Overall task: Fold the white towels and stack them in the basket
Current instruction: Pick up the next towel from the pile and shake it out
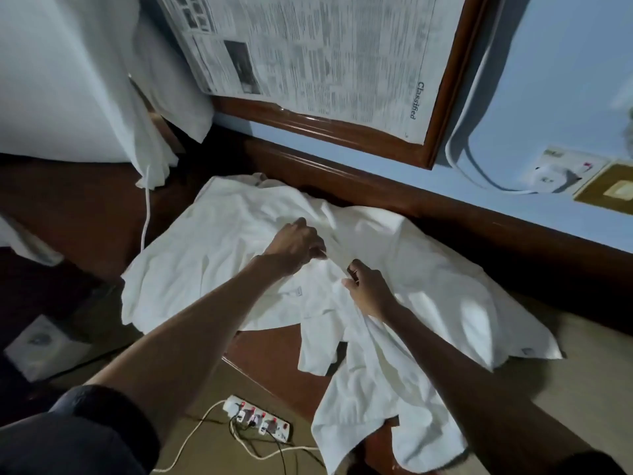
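Because the white towel [205, 255], spread rumpled under both hands, should handle as light, limp and shapeless, take it along an edge; the left hand [294, 248] and right hand [368, 289] each pinch a raised fold.

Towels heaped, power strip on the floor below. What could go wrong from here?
1. Left grip and right grip pinch where the towels overlap; lifting may drag a second one along.
2. The hanging towel droops near the power strip; it could slide off onto it.
3. No basket is in view.
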